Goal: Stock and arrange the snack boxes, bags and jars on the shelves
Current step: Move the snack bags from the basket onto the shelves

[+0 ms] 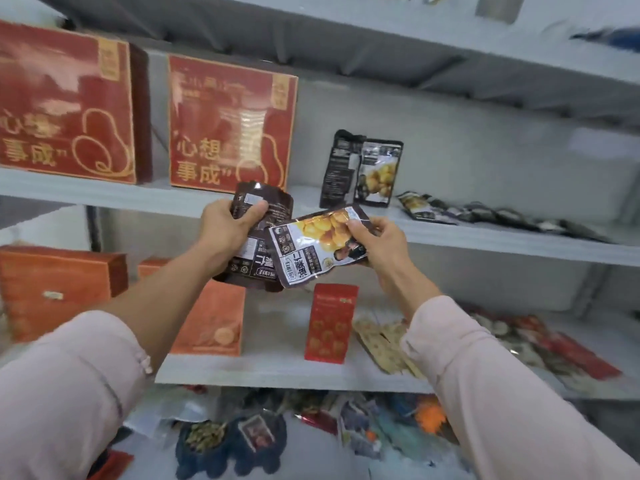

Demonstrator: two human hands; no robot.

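Stocking appeared partly done: left hand (pixel 230 230) gripped dark bags (pixel 254 268), right hand (pixel 379 242) pinched a chestnut bag (pixel 317 249); upright bags (pixel 362 171) stood shelved, flat bags (pixel 485 216) lay unarranged at right.

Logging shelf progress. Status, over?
Left hand grips dark bags. Right hand pinches chestnut bag. Upright bags on middle shelf, fallen bags right of them.

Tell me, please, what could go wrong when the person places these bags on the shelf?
The right hand pinches the chestnut bag by one end, so it might slip; the left hand is holding dark bags. The standing bags look unsteady; a nudge could topple them onto the fallen bags beside.
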